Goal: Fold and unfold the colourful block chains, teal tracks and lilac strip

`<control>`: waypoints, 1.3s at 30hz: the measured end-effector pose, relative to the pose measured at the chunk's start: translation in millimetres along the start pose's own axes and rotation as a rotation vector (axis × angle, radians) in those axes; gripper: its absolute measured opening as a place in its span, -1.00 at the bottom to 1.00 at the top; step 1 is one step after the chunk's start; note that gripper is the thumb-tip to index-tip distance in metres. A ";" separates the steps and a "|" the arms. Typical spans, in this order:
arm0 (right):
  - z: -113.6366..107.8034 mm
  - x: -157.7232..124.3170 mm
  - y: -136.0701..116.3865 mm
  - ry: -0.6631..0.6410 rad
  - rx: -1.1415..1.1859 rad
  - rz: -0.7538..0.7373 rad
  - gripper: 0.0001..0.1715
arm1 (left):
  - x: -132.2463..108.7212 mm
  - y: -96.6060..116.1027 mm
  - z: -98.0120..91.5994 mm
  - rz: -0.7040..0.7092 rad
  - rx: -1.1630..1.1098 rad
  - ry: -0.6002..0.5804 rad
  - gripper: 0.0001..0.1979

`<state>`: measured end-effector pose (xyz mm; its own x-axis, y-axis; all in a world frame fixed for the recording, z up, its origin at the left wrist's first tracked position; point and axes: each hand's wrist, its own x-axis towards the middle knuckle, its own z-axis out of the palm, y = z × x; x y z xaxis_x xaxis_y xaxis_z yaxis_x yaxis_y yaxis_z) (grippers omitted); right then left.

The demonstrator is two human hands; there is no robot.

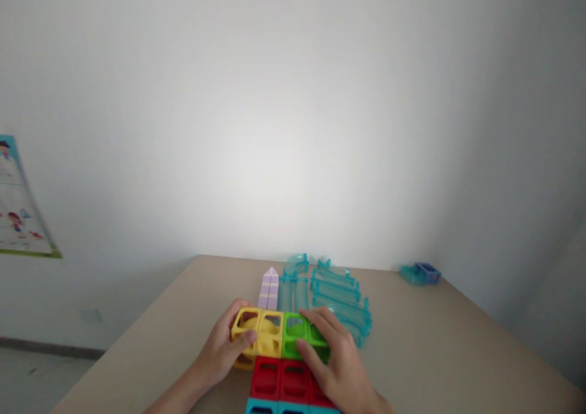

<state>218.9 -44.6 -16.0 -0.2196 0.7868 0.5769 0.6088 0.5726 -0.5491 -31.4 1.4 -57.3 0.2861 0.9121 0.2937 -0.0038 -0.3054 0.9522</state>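
A block of square plastic frame tiles lies on the beige table (439,353): yellow tiles (259,327) on the left, green tiles (297,328) on the right, red tiles (279,378) below them and blue tiles (274,408) at the bottom edge. My left hand (224,347) grips the left end of the yellow tiles, thumb on top. My right hand (334,359) lies over the green tiles, fingers curled round their right end and thumb pressed on them.
Behind the tiles lie a lilac pointed piece (269,287) and several clear teal curved track pieces (336,295). A small teal and blue object (420,273) sits near the far right edge. A white wall stands behind; a poster (18,206) hangs at left.
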 end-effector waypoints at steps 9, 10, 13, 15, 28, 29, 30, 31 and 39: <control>4.5 -2.1 -0.9 0.006 -0.098 -0.042 -0.59 | -5.0 13.6 13.0 -0.034 -0.136 0.037 -0.65; 4.2 -2.5 -0.4 0.010 -0.136 -0.065 -0.58 | -4.8 15.2 12.8 -0.029 -0.121 0.040 -0.65; 0.3 -2.7 -3.8 0.010 -0.263 -0.135 -0.55 | -3.1 17.3 10.3 -0.007 -0.053 0.024 -0.65; -3.1 -0.3 -14.0 -0.005 -0.338 -0.181 -0.54 | -1.5 16.4 7.7 0.015 -0.026 0.004 -0.65; 77.9 16.2 -58.4 -0.056 -0.541 -0.302 -0.29 | -0.4 10.0 -3.7 0.129 0.070 -0.015 -0.64; 80.3 15.8 -56.3 -0.044 -0.552 -0.305 -0.30 | 0.0 8.4 -2.4 0.117 0.062 0.017 -0.65; 81.2 15.7 -55.2 -0.040 -0.560 -0.305 -0.30 | 0.8 6.7 -0.9 0.102 0.053 0.058 -0.66; 80.9 15.9 -55.0 -0.044 -0.566 -0.302 -0.30 | 1.7 5.1 0.6 0.086 0.045 0.103 -0.67; 72.0 16.7 -54.2 -0.022 -0.526 -0.323 -0.39 | 2.9 11.2 2.3 0.144 0.161 0.124 -0.70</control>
<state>127.4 -46.0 -20.2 -0.4675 0.6004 0.6489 0.8023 0.5964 0.0262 -28.5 0.0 -46.1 0.1740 0.8796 0.4427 0.1196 -0.4651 0.8771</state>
